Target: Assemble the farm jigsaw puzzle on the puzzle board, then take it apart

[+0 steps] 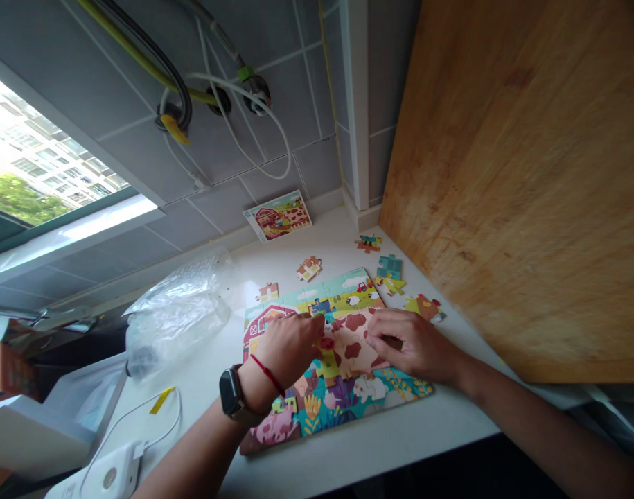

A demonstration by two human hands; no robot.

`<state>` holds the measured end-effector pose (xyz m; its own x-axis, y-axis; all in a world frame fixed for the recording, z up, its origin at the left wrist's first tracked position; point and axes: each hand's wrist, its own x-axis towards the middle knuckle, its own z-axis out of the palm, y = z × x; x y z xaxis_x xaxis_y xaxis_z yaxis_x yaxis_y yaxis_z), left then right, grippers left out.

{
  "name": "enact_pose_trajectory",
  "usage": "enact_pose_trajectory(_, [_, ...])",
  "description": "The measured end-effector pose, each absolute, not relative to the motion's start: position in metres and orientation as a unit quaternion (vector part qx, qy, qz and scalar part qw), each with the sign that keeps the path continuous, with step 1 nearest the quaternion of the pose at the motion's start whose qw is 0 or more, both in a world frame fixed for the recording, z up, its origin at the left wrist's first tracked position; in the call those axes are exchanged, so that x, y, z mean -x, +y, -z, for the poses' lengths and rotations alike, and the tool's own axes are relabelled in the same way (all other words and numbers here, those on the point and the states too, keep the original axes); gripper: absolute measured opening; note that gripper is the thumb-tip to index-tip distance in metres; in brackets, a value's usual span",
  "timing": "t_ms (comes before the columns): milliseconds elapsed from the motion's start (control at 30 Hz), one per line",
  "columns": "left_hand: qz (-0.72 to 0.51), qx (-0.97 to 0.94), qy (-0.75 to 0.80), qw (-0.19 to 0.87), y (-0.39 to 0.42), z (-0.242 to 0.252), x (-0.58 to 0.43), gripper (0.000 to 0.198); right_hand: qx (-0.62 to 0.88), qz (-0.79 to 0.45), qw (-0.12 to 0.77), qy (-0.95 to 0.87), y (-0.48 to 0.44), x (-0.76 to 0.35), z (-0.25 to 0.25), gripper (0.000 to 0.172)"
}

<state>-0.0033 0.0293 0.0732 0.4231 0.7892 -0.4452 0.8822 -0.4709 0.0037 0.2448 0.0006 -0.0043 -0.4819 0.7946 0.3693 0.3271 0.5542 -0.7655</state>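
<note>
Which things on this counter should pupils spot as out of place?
Loose jigsaw pieces lie scattered on the white counter beside the farm jigsaw puzzle, outside its picture, and a crumpled plastic bag sits nearby.

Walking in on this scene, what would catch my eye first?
A colourful farm jigsaw puzzle on the white countertop stands out, with the left hand, wearing a watch and red string, and the right hand on it. A large wooden board fills the right side, and a farm picture card rests against the tiled wall behind.
</note>
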Motion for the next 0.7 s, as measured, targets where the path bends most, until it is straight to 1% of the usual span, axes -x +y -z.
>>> enact_pose_trajectory(200, [0.215, -0.834, 0.494, 0.115, 0.030, -0.070, 0.009, 0.013, 0.345, -0.316, 0.368, -0.804, 0.001, -0.245, 0.003, 0.027])
enact_pose_trajectory(333, [0.219, -0.829, 0.508, 0.084, 0.025, -0.076, 0.004, 0.022, 0.352, -0.314, 0.364, -0.803, 0.001, -0.246, 0.005, 0.028])
enact_pose_trajectory(367, [0.209, -0.834, 0.505, 0.077, 0.022, -0.081, 0.003, 0.021, 0.353, -0.314, 0.363, -0.803, 0.001, -0.246, 0.005, 0.028])
enact_pose_trajectory(433, [0.158, -0.860, 0.479, 0.078, 0.014, -0.095, -0.002, 0.011, 0.355, -0.313, 0.360, -0.804, 0.001, -0.245, 0.006, 0.028])
enact_pose_trajectory(467, [0.118, -0.878, 0.456, 0.084, 0.008, -0.104, -0.003, 0.011, 0.357, -0.313, 0.359, -0.804, 0.001, -0.245, 0.006, 0.028])
enact_pose_trajectory(533, [0.012, -0.910, 0.404, 0.095, -0.005, -0.124, -0.005, 0.028, 0.358, -0.313, 0.362, -0.802, 0.000, -0.245, 0.007, 0.027])
enact_pose_trajectory(600, [-0.077, -0.929, 0.347, 0.106, -0.021, -0.144, -0.002, 0.035, 0.357, -0.315, 0.363, -0.801, 0.000, -0.245, 0.006, 0.025])
enact_pose_trajectory(633, [-0.098, -0.935, 0.321, 0.117, -0.029, -0.153, 0.000, 0.033, 0.356, -0.318, 0.362, -0.800, 0.000, -0.246, 0.006, 0.024])
enact_pose_trajectory(700, [-0.124, -0.938, 0.295, 0.136, -0.045, -0.166, 0.010, 0.021, 0.358, -0.323, 0.356, -0.801, 0.000, -0.247, 0.006, 0.024])
